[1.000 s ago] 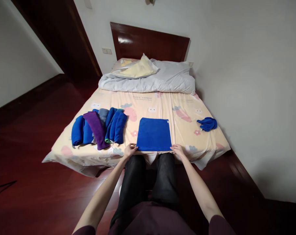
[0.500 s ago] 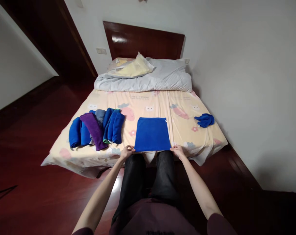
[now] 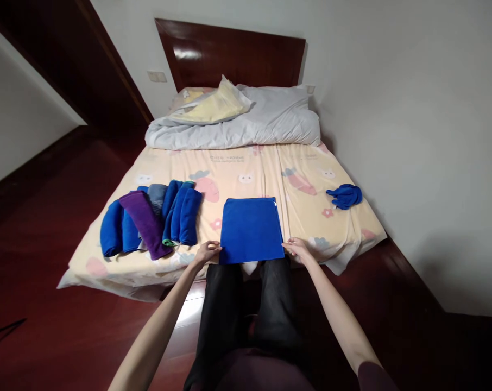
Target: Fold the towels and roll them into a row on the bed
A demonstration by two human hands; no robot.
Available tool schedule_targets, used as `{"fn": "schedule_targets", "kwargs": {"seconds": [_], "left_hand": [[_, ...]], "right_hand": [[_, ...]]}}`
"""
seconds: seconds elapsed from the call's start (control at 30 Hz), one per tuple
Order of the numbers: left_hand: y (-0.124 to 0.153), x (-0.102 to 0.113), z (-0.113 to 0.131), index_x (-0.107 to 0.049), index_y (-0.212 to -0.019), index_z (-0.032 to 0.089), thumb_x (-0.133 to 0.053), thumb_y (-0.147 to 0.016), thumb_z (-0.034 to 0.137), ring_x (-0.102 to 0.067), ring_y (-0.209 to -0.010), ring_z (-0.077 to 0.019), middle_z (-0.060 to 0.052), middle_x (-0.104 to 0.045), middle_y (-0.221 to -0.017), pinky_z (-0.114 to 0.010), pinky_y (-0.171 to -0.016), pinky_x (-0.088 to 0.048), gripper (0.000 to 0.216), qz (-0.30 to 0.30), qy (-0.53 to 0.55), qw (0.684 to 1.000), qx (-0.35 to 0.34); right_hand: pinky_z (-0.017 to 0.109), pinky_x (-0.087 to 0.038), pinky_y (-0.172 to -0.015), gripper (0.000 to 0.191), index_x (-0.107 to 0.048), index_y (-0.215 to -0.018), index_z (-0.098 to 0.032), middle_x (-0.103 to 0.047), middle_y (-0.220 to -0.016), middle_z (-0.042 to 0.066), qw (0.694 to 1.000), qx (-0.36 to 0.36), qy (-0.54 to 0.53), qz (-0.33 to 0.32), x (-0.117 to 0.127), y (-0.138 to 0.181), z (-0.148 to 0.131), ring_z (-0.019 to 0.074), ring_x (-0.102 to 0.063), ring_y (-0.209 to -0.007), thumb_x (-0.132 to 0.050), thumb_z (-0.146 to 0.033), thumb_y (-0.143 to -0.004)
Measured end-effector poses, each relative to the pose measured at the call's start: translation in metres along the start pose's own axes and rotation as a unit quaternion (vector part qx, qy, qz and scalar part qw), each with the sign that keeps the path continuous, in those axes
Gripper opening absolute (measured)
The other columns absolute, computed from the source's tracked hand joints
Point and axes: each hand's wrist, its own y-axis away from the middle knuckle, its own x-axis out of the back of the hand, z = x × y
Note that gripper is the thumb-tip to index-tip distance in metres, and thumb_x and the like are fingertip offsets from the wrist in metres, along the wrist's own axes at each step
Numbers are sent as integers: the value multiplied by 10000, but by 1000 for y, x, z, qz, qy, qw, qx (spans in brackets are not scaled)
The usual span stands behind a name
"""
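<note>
A flat blue towel (image 3: 251,229) lies folded square at the near edge of the bed (image 3: 246,174), right in front of me. My left hand (image 3: 206,253) pinches its near left corner. My right hand (image 3: 297,248) pinches its near right corner. Both hands have their fingers closed on the cloth. To the left lies a row of rolled towels (image 3: 148,220), mostly blue, with a purple one (image 3: 145,224) across them.
A crumpled blue cloth (image 3: 345,195) sits near the bed's right edge. A grey duvet (image 3: 246,122) and a yellow pillow (image 3: 207,107) are heaped by the dark headboard (image 3: 229,54). The white wall runs along the right; dark wooden floor lies to the left.
The view has tilted and drifted, so the bed sits slightly higher and leftward. Both hands stay at the towel's near corners; the towel looks unchanged.
</note>
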Motion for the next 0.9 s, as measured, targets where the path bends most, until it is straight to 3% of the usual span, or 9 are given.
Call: {"fn": "schedule_targets", "kwargs": {"seconds": [0.17,0.3,0.43,0.57,0.67,0.8,0.9], "left_hand": [[-41,1,22,-642,-931,184,-934,-408,546,-704,-720,-210,-36,-726,-741,-302,-695,-530,700,16,-3,1000,0],[-77,0,37,-680,-945,173,-942,-400,540,-696,-704,-200,-49,-741,-775,-281,-647,-518,708,31,5,999,-11],[-115,-3,53,-717,-920,162,-948,-405,541,-684,-668,-186,-61,-745,-780,-265,-593,-512,680,40,21,999,-14],[-152,-8,75,-742,-902,147,-944,-437,520,-672,-639,-173,-74,-754,-774,-259,-573,-520,630,48,25,998,-12],[-177,-11,88,-758,-906,128,-928,-494,507,-696,-692,-192,-100,-769,-817,-267,-606,-541,585,77,7,997,-26],[-201,-15,95,-781,-935,115,-890,-581,514,-714,-764,-223,-130,-785,-878,-265,-620,-535,545,131,-37,989,-49],[-210,-18,98,-792,-958,119,-857,-641,512,-715,-802,-229,-132,-790,-905,-259,-644,-532,509,159,-65,983,-61]], "right_hand": [[212,-226,-468,469,-556,-765,-231,-541,-598,-76,1000,2,-7,6,1,-37,-19,59,-346,-493,-916,-437,-545],[199,-313,-515,467,-686,-886,-205,-739,-870,19,1000,22,10,7,-3,-74,-33,110,-589,-674,-893,-456,-551],[199,-380,-561,505,-757,-1015,-195,-780,-1096,90,998,38,35,28,-16,-118,-53,182,-691,-894,-879,-465,-606],[199,-377,-504,465,-773,-979,-169,-793,-1086,126,997,27,47,59,-30,-168,-75,206,-710,-849,-893,-439,-620],[222,-463,-527,461,-775,-980,-151,-793,-1088,144,993,48,47,93,-39,-202,-86,228,-729,-855,-897,-430,-635],[310,-603,-714,432,-776,-956,-135,-800,-1035,152,990,98,38,96,-47,-233,-88,257,-754,-909,-899,-407,-644],[360,-625,-846,333,-766,-855,-143,-805,-960,132,987,126,48,82,-48,-245,-86,263,-764,-929,-891,-375,-652]]}}
